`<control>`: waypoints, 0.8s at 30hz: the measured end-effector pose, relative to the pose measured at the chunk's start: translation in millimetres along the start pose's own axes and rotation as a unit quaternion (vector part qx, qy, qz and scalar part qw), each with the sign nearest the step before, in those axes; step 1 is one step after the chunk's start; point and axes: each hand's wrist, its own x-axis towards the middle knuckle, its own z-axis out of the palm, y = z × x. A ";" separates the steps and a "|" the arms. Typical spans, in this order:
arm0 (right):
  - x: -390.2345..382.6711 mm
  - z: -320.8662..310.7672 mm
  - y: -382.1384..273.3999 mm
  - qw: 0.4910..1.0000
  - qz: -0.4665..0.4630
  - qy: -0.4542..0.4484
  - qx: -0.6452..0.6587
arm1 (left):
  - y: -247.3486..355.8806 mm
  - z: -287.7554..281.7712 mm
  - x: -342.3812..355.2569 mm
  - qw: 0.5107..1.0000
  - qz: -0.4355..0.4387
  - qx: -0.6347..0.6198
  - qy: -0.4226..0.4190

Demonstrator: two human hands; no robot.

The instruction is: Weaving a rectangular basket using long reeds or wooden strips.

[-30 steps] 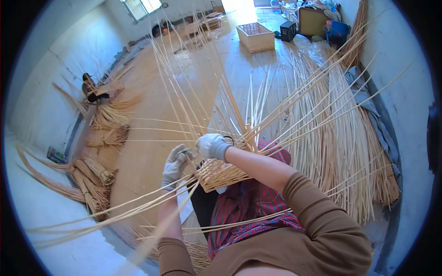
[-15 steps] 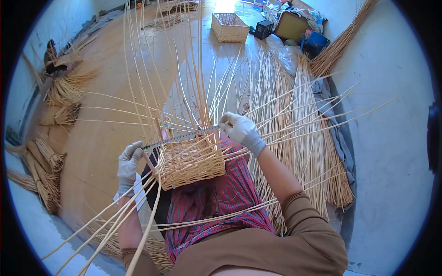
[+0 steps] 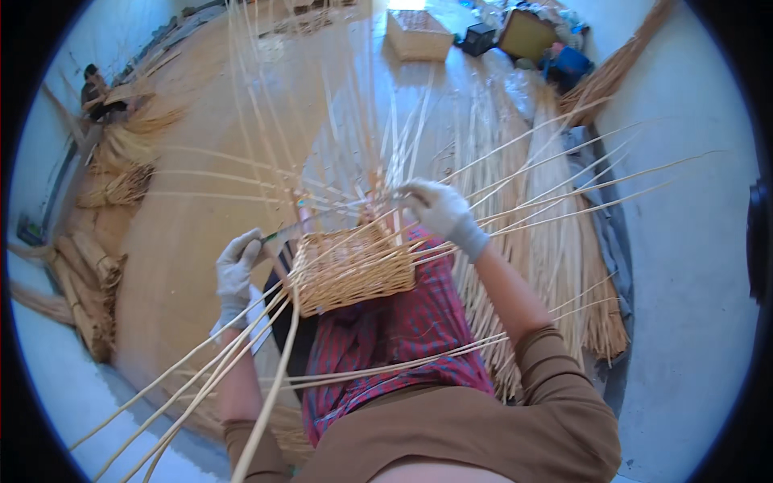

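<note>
In my lap, over a red-and-blue striped cloth (image 3: pixel 378 346), sits a partly woven willow basket (image 3: pixel 354 270), long loose rods fanning out from its sides. Both my hands wear pale gloves. My left hand (image 3: pixel 241 266), beside the basket's left side, is closed on one end of a thin measuring tape (image 3: pixel 280 233). The tape stretches above the basket's far edge to my right hand (image 3: pixel 435 209), which pinches its other end near the basket's far right corner. The tape is blurred, and the rods partly cross over the basket.
Long pale rods (image 3: pixel 523 266) lie along the right. Rod bundles (image 3: pixel 88 298) line the left, where another person (image 3: pixel 97 97) sits. A finished-looking rectangular basket (image 3: pixel 419 40), a black box (image 3: pixel 479 40) and a blue container (image 3: pixel 568 68) stand at the back.
My hands, together at the basket a second ago, have spread apart with the tape stretched between them. Since half a second ago they sit slightly higher in view, and the picture has blurred.
</note>
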 end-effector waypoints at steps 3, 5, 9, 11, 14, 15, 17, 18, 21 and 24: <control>-41.3 -0.5 -28.2 0.997 -0.074 -0.011 0.012 | -22.6 -2.6 -36.8 0.992 -0.003 -0.095 0.079; -84.4 10.0 -41.5 0.984 -0.116 -0.110 -0.084 | -34.4 -5.5 -82.5 0.993 -0.062 0.019 0.100; -157.7 51.3 -46.9 0.828 0.087 -0.508 -0.221 | -70.3 33.4 -161.8 0.967 -0.149 0.140 0.155; -162.5 65.7 -44.1 0.883 -0.023 -0.441 -0.158 | -74.3 45.7 -175.8 0.965 -0.164 0.157 0.130; -126.9 74.1 -42.3 0.968 -0.137 -0.188 -0.092 | -66.5 62.3 -173.3 0.924 0.108 0.364 0.053; -107.8 75.8 -43.4 0.970 -0.205 -0.054 -0.121 | -59.8 67.8 -172.5 0.931 0.110 0.345 0.038; -71.2 76.0 -45.5 0.954 -0.214 -0.006 -0.212 | -44.0 78.7 -166.9 0.916 0.123 0.382 0.003; -58.6 77.5 -47.8 0.947 -0.194 -0.043 -0.253 | -36.2 86.5 -164.5 0.915 0.108 0.389 -0.012; -43.7 84.8 -48.1 0.932 -0.051 -0.178 -0.313 | -18.8 118.5 -147.3 0.922 0.158 0.353 -0.018; -52.5 95.6 -29.8 0.924 0.101 -0.279 -0.240 | -12.5 143.6 -97.8 0.831 0.275 0.476 0.084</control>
